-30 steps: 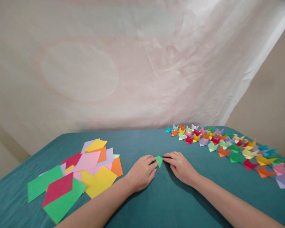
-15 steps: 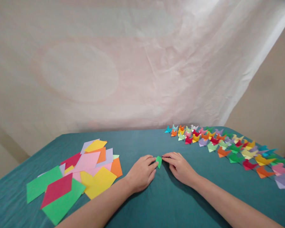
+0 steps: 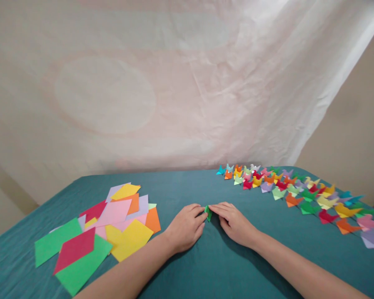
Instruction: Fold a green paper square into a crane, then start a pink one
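A small green folded paper piece (image 3: 208, 212) lies on the teal tablecloth (image 3: 212, 265) between my two hands. My left hand (image 3: 187, 226) rests knuckles up with its fingertips pinching the left side of the green piece. My right hand (image 3: 233, 220) reaches in from the right, fingers pressed together on the piece's right side and partly covering it. Both hands lie low on the cloth, almost touching each other.
A loose heap of flat coloured paper squares (image 3: 112, 224) lies at the left. Several rows of small folded paper birds (image 3: 299, 191) in many colours run along the right side toward the table's edge. A pale wrinkled sheet (image 3: 174, 83) hangs behind the table.
My right hand has slid a little left over the green piece, which now looks narrower and more folded. My left hand has hardly moved.
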A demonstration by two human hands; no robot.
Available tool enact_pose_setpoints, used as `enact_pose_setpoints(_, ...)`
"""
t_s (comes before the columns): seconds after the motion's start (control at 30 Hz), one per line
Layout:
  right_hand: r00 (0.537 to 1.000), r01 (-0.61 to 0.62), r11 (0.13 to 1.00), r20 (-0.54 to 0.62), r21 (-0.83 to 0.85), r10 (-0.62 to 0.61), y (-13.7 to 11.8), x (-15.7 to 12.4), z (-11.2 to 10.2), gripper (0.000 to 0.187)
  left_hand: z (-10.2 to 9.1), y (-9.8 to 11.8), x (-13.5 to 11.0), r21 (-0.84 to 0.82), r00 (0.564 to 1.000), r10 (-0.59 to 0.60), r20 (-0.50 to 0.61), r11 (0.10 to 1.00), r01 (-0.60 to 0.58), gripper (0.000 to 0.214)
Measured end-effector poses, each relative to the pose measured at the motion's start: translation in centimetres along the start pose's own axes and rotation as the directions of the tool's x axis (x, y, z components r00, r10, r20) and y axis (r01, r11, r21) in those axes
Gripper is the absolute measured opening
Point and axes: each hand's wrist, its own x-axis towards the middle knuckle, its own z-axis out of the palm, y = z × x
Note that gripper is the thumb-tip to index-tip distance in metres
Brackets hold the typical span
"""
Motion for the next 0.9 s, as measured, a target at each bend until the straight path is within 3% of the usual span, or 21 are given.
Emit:
enact_pose_setpoints(0.57, 0.988, -0.003, 0.989, 0.154, -0.15, 0.026, -0.4, -0.02, -0.24, 0.048, -0.19, 0.22, 0.08, 0.006, 0.999, 0.024, -0.021, 1.0, -0.024, 0.028)
enact_pose_setpoints(0.77, 0.985, 0.014, 0.984, 0.169, -0.177, 0.017, -0.35, -0.04, -0.31, 0.048, -0.25, 0.33, 0.09, -0.026, 0.998, -0.043, -0.051, 0.999, 0.042, 0.024)
enact_pose_setpoints(0.9, 0.985, 0.022, 0.979, 0.171, -0.202, 0.014, -0.59, 0.11, -0.37, 0.051, -0.24, 0.22, 0.1, -0.024, 0.996, -0.083, -0.045, 0.996, 0.082, 0.033)
